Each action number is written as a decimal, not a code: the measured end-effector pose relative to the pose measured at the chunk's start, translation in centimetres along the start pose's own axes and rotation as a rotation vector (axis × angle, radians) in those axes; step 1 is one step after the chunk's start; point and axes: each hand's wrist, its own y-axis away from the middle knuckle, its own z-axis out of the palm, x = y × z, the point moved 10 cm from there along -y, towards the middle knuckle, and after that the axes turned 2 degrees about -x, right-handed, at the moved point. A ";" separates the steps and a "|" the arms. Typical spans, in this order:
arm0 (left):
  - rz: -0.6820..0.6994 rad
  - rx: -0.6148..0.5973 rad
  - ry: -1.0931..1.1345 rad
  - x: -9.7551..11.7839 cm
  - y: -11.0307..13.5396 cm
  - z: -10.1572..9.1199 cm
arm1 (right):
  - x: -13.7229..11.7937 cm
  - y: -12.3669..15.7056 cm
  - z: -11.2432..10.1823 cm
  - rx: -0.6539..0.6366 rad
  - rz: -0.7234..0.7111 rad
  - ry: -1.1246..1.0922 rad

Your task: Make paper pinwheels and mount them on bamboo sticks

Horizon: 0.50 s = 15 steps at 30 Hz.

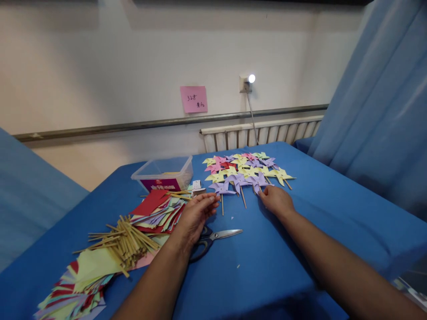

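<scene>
My right hand is closed in a pinch at the lower edge of a purple paper pinwheel, whose stick is mostly hidden by the fingers. It lies in the front row of several pinwheels in yellow, pink, red, green and purple. My left hand hovers with loosely bent fingers and no visible object in them, just left of another purple pinwheel. Below that hand lie scissors with dark handles, blades pointing right; the wrist partly covers the handles.
At left are a stack of coloured paper, a heap of thin wooden sticks and more coloured paper. Behind them stands a clear plastic box with a small white carton beside it. A blue cloth covers the table.
</scene>
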 end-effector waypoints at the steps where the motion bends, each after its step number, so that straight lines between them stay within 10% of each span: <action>1: 0.022 0.011 -0.013 0.2 -0.1 -0.2 | 0.1 0.1 -0.1 0.004 -0.002 0.013; 7: 0.242 0.221 -0.026 2.8 -0.2 -3.2 | -1.2 2.2 -1.2 0.089 -0.073 0.060; 15: 0.604 0.604 -0.136 5.2 5.3 -9.0 | -13.4 6.9 -0.4 0.098 -0.433 -0.392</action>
